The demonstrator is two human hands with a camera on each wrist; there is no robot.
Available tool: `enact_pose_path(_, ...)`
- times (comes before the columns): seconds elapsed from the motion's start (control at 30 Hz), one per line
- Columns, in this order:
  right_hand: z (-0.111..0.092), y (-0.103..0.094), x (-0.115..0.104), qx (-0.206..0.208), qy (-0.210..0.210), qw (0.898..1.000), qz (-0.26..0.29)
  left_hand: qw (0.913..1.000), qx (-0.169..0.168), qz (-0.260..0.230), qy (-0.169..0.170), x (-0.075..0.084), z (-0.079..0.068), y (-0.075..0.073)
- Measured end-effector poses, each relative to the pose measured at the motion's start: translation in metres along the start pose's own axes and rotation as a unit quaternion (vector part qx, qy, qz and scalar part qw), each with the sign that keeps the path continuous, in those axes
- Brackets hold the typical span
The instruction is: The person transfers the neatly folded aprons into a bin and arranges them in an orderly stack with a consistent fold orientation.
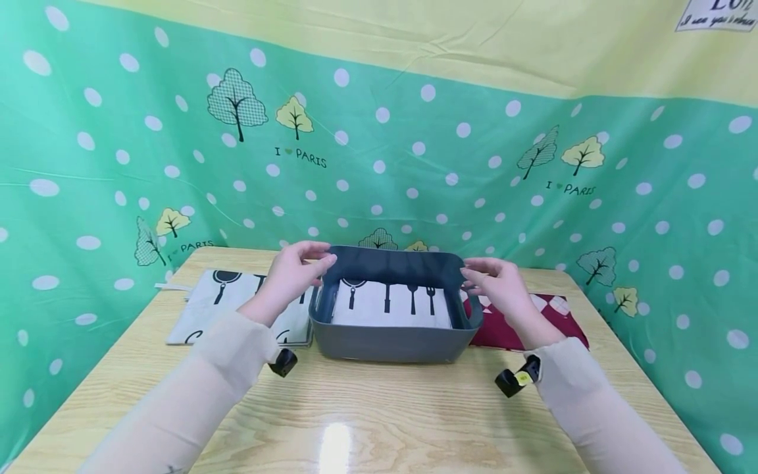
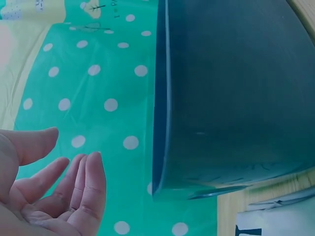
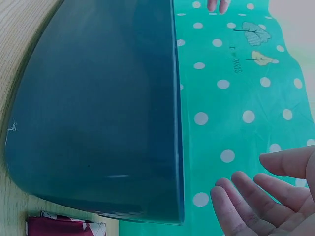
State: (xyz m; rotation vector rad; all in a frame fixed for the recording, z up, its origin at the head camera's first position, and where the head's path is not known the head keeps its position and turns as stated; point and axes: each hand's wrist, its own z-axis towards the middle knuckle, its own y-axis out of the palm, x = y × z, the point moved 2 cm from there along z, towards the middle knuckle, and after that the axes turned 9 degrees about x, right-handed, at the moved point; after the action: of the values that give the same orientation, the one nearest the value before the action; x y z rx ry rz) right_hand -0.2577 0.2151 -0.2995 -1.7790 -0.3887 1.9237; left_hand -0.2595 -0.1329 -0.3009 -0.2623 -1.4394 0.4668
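Observation:
A dark grey plastic basket (image 1: 387, 343) with side handles stands at the back middle of the table. Inside it lies a folded white cloth (image 1: 370, 306) printed with black kitchen utensils. My left hand (image 1: 290, 278) hovers at the basket's upper left side, its fingers loosely bent and holding nothing. On the opposite side, my right hand (image 1: 503, 289) is up near the right rim, also with nothing in it. Both wrist views show a gap between the relaxed fingers and the basket wall.
Left of the basket lies a white cloth (image 1: 204, 316) with black utensil prints. A dark red cloth (image 1: 503, 332) with a diamond pattern lies to its right. Behind the wooden table (image 1: 379, 408) hangs a green dotted curtain (image 1: 379, 191).

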Motion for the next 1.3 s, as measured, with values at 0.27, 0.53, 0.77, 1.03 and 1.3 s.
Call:
enact_pose_path(0.27,-0.010,-0.011,-0.006,0.003,-0.008,1.000,0.000,0.9990,0.008,-0.039,0.018,0.008,-0.006,-0.003)
enact_pose_path(0.53,-0.016,-0.021,-0.008,0.013,-0.011,1.000,-0.011,0.9973,0.009,-0.063,0.035,0.017,-0.017,-0.002)
enact_pose_path(0.77,-0.022,-0.028,-0.003,0.018,-0.014,0.999,-0.026,0.9955,0.006,-0.086,0.040,0.018,-0.028,0.003)
enact_pose_path(1.03,-0.028,-0.035,0.005,0.021,-0.012,0.999,-0.027,0.9937,-0.002,-0.108,0.028,0.019,-0.036,0.009)
enact_pose_path(1.3,-0.032,-0.038,0.022,0.025,-0.008,0.999,-0.020,0.9916,-0.014,-0.126,0.025,0.013,-0.046,0.015)
